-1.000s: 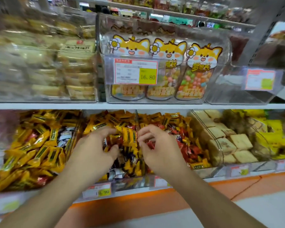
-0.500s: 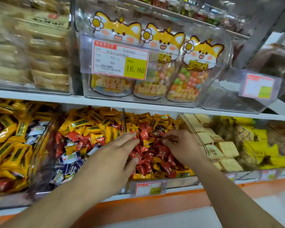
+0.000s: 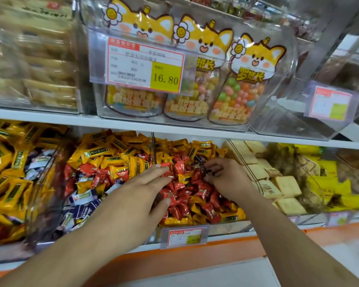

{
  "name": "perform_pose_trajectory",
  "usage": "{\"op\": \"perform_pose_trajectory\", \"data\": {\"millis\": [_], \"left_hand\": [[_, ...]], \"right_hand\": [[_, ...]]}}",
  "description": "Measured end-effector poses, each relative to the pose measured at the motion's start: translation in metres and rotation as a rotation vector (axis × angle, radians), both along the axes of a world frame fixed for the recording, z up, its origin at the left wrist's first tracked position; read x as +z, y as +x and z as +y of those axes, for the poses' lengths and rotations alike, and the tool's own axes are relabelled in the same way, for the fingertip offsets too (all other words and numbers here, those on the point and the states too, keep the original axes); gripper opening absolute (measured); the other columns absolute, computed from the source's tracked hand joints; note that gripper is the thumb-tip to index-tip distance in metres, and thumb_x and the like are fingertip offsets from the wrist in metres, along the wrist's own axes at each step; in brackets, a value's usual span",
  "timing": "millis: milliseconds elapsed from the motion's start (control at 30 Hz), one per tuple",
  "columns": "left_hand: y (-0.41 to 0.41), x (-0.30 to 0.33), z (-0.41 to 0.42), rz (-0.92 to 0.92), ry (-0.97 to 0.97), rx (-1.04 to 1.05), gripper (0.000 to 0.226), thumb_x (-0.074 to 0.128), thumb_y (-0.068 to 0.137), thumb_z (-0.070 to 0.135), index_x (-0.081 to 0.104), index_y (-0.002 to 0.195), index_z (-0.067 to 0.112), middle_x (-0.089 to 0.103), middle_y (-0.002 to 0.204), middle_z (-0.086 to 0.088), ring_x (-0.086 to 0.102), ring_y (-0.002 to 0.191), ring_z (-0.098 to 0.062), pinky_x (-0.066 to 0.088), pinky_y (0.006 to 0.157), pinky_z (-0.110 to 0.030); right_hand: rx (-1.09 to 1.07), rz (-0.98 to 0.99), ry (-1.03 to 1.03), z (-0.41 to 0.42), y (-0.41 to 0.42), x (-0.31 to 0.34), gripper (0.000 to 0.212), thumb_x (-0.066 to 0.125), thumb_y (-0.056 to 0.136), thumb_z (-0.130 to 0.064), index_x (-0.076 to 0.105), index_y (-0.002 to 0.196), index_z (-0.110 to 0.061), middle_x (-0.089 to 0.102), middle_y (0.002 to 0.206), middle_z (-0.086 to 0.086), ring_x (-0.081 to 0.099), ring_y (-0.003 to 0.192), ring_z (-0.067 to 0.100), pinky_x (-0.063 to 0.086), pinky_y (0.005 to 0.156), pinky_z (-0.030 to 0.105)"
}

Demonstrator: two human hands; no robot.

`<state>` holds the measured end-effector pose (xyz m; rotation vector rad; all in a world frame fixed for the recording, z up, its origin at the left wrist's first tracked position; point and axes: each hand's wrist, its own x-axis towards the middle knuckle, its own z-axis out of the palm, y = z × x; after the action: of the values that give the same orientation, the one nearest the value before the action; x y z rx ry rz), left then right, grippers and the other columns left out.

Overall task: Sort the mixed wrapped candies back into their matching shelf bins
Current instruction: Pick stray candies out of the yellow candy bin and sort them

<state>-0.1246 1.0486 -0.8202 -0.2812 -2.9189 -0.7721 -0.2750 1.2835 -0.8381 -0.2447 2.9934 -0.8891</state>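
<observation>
While the left hand [image 3: 137, 195] lies flat with straight fingers on the red candies [image 3: 182, 193] in the middle bin [image 3: 216, 226] of the lower shelf, the right hand [image 3: 226, 179] pinches a dark-wrapped candy [image 3: 203, 165] near that bin's back right corner.

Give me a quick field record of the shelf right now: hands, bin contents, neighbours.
left hand: fingers straight, resting on the red candies
right hand: fingers curled, pinching a dark-wrapped candy
bin being worked: red and yellow candies mixed
bin to its left: yellow, red and blue-white candies mixed
bin to its right: pale square biscuits
price tag above: 16.80
</observation>
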Motion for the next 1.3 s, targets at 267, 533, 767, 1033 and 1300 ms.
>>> {"op": "perform_pose_trajectory", "data": {"millis": [267, 533, 767, 1033, 1300], "left_hand": [[-0.001, -0.002, -0.001, -0.031, 0.004, -0.019, 0.053, 0.037, 0.105, 0.053, 0.032, 0.157, 0.042, 0.002, 0.163, 0.036, -0.015, 0.144, 0.020, -0.010, 0.096, 0.003], [-0.002, -0.002, -0.001, 0.012, 0.039, -0.013, 0.049, 0.041, 0.105, 0.051, 0.041, 0.153, 0.040, 0.009, 0.163, 0.034, -0.007, 0.146, 0.018, -0.003, 0.105, -0.001], [0.007, 0.017, -0.002, 0.080, 0.266, 0.087, 0.040, 0.064, 0.097, 0.045, 0.053, 0.136, 0.047, 0.046, 0.133, 0.036, 0.045, 0.121, 0.014, 0.034, 0.101, -0.009], [0.026, 0.026, -0.040, 0.043, 0.417, 0.236, 0.015, 0.073, 0.093, 0.035, 0.064, 0.103, 0.041, 0.063, 0.095, 0.019, 0.061, 0.090, 0.009, 0.048, 0.077, -0.007], [0.033, 0.028, -0.077, 0.110, 0.066, 0.338, 0.045, 0.061, 0.099, 0.036, 0.053, 0.143, 0.039, 0.058, 0.143, 0.011, 0.067, 0.109, -0.014, 0.051, 0.097, -0.030]], "right_hand": [[-0.018, 0.032, -0.088, 0.006, 0.005, 0.004, 0.007, 0.082, 0.088, -0.025, 0.081, 0.092, -0.031, 0.071, 0.095, -0.014, 0.062, 0.088, 0.003, 0.043, 0.063, 0.019], [-0.039, 0.124, -0.346, 0.011, 0.024, 0.025, 0.012, 0.080, 0.090, -0.017, 0.080, 0.088, -0.029, 0.076, 0.082, -0.015, 0.068, 0.082, -0.002, 0.050, 0.073, 0.019], [0.082, -0.033, -0.666, -0.026, 0.077, 0.054, 0.008, 0.080, 0.089, -0.014, 0.081, 0.089, -0.021, 0.079, 0.087, 0.000, 0.073, 0.081, 0.014, 0.058, 0.072, 0.033], [0.170, -0.011, -0.650, -0.074, 0.105, 0.055, 0.007, 0.079, 0.090, -0.017, 0.082, 0.089, -0.022, 0.078, 0.085, -0.004, 0.072, 0.078, 0.009, 0.056, 0.071, 0.025], [0.318, 0.005, -0.401, -0.107, 0.108, 0.050, 0.022, 0.070, 0.097, -0.037, 0.075, 0.118, -0.034, 0.074, 0.109, -0.021, 0.065, 0.106, -0.007, 0.051, 0.091, 0.017]]}}
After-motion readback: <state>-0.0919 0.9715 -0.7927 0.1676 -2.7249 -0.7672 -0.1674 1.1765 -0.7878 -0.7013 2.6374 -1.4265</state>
